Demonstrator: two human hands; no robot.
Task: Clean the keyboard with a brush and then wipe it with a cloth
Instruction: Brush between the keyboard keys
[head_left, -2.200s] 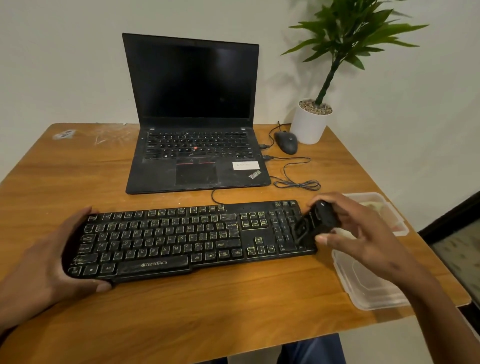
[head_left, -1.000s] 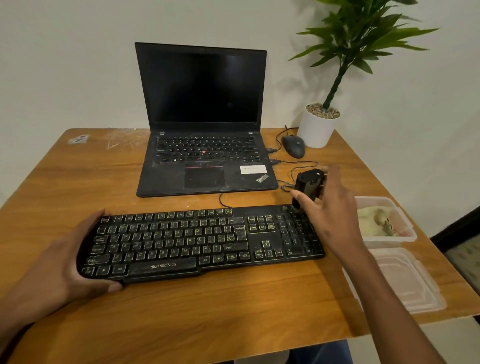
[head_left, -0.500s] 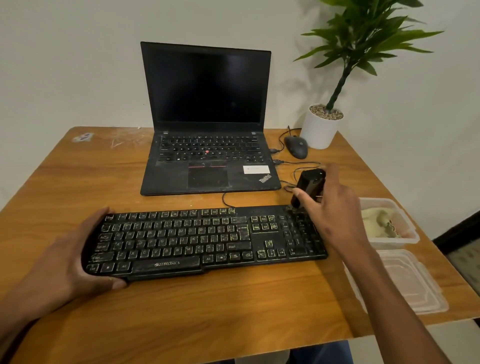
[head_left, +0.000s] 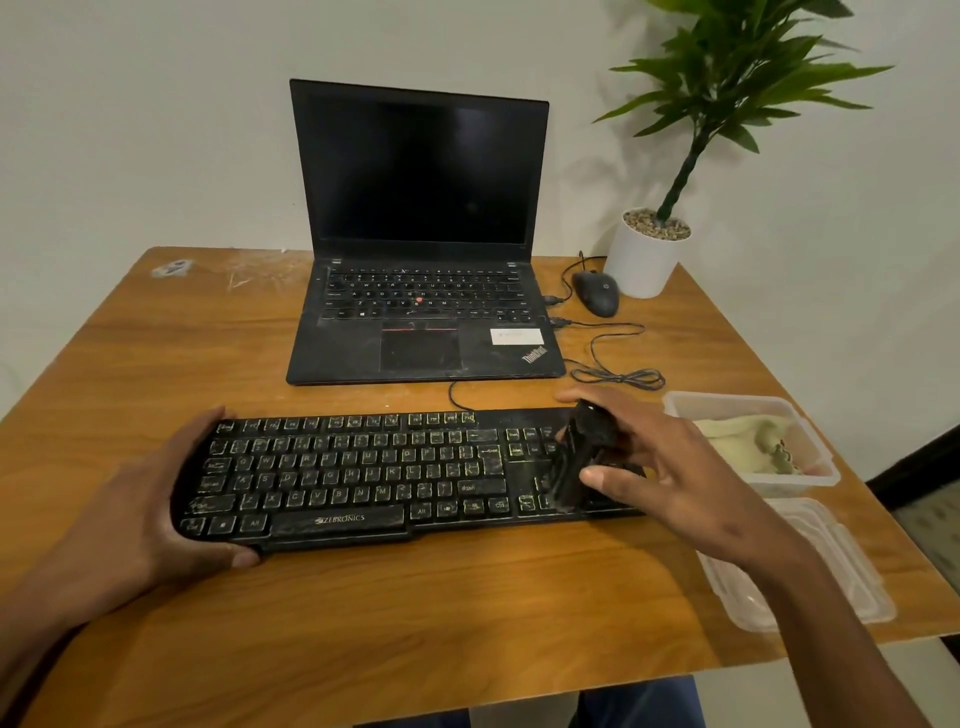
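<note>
The keyboard (head_left: 405, 473), black with dusty keys and a ZEBRONICS mark on the space bar, lies flat on the wooden counter (head_left: 363, 623), parallel to its near edge and in front of the laptop (head_left: 421, 249). The left hand (head_left: 150, 514) grips the left end of the keyboard: the thumb curls round the near edge and the fingers wrap the far corner. The right hand (head_left: 670, 467) holds a small black brush (head_left: 576, 457) over the right part of the keyboard, close to the arrow keys. This grip is closed on the brush body, thumb on the near side and fingers over the top. The lower end of the brush meets the key surface; individual bristles cannot be made out. A pale cloth (head_left: 748, 441) lies inside a clear plastic container (head_left: 810, 462) at the right edge of the counter, just beside the right end of the keyboard. A clear lid (head_left: 810, 566) lies on the counter, just in front of the container. Behind these, a black mouse (head_left: 596, 293) sits beside a white plant pot (head_left: 644, 260), with its cable looped near the laptop.
</note>
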